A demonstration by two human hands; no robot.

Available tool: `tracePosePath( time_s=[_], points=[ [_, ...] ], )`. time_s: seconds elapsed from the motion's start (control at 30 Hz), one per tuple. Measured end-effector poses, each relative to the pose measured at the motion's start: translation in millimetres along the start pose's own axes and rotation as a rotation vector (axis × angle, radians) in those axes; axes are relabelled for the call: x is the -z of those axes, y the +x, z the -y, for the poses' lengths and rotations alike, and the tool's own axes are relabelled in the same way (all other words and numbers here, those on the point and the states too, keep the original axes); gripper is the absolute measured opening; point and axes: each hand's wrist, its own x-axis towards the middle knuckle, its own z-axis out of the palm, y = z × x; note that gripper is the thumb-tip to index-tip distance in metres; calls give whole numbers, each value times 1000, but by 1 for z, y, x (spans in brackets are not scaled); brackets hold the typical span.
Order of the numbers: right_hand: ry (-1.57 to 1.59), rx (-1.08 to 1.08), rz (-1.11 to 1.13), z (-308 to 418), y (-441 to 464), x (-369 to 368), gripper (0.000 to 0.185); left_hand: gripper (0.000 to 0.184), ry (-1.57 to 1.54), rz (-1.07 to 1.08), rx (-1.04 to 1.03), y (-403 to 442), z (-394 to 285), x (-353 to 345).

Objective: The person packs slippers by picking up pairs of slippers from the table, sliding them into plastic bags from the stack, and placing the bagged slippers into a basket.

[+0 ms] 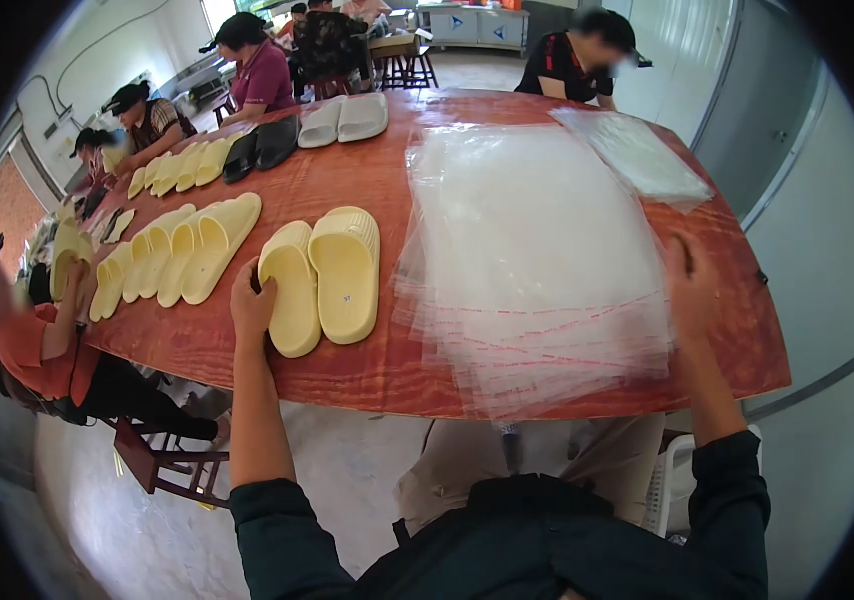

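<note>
A pair of pale yellow slippers lies on the table near me, a left slipper (292, 300) and a right slipper (347, 290), side by side with soles down. My left hand (251, 308) is at the outer edge of the left slipper, thumb and fingers closed about its side; some fingertips are hidden. Right of the pair spreads a stack of clear plastic bags (537, 230), with red printed lines along the near ends. Beside the stack's right edge is my right hand (690, 285), slightly blurred, its fingers apart and holding nothing.
More yellow slippers (187, 250) stand in rows at left on the red-brown table (397, 375), with black slippers (262, 148) and light grey slippers (345, 120) behind. Another plastic bag pile (637, 155) lies at far right. Several people sit around; one at left holds a yellow slipper.
</note>
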Motion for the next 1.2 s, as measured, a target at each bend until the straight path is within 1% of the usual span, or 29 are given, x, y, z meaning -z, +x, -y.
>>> tracePosePath(
  time_s=[0.03,0.1,0.13,0.17,0.23,0.3,0.4,0.47,0.5,0.57,0.6,0.67,0.7,0.77,0.8,0.83,0.9,0.97,1.0,1.07,1.1,1.17,1.2],
  points=[
    [125,77,62,27,3,-17,18,46,-6,-3,-7,0,-3,0],
    [193,259,307,101,-3,-48,24,46,-10,-6,-14,-1,-3,0],
    [345,283,498,134,-7,-66,24,46,-6,-14,-11,-2,-1,0],
    [414,359,677,159,-13,-84,25,46,-3,-25,-8,-2,0,-1],
    [245,683,808,199,-21,-120,31,46,-21,-26,-8,-4,-5,1],
    [244,693,907,215,-35,-167,35,46,-44,-28,-8,-5,-9,0],
    [244,683,933,233,-46,-222,38,46,-79,-37,38,-4,-9,0],
    [110,425,974,243,-54,-255,48,46,-42,-49,20,-4,-11,1],
    [109,430,973,247,-58,-269,48,46,-43,-54,20,-4,-7,0],
    [6,160,1032,257,-62,-292,57,45,-78,-3,21,-1,-1,0],
    [9,156,1027,260,-61,-300,57,45,-75,0,16,0,0,0],
    [-59,108,986,262,-60,-313,56,44,-166,-71,47,-1,2,-3],
    [-65,95,982,263,-64,-319,56,44,-172,-57,44,0,2,-2],
    [-84,199,794,261,-73,-329,46,42,-365,-68,126,1,-3,-1],
    [-105,184,792,257,-74,-331,46,40,-414,-69,167,0,-13,1],
    [-82,193,776,255,-75,-332,44,40,-424,-47,165,1,-11,-2],
    [-55,176,741,256,-78,-335,42,48,-519,-86,167,7,0,5],
    [18,149,706,254,-79,-334,38,56,-843,-133,398,5,-5,10],
    [5,133,682,254,-77,-331,38,60,-881,-155,411,-1,-17,12],
    [193,131,681,253,-77,-323,38,61,-1112,-90,271,-2,-39,15],
    [185,120,658,254,-77,-317,38,63,-1128,-91,331,3,-20,17],
    [551,46,565,259,-79,-306,35,63,-869,-115,116,5,10,17],
    [549,40,544,265,-77,-301,35,60,-983,-176,236,2,-16,13]
  ],
)
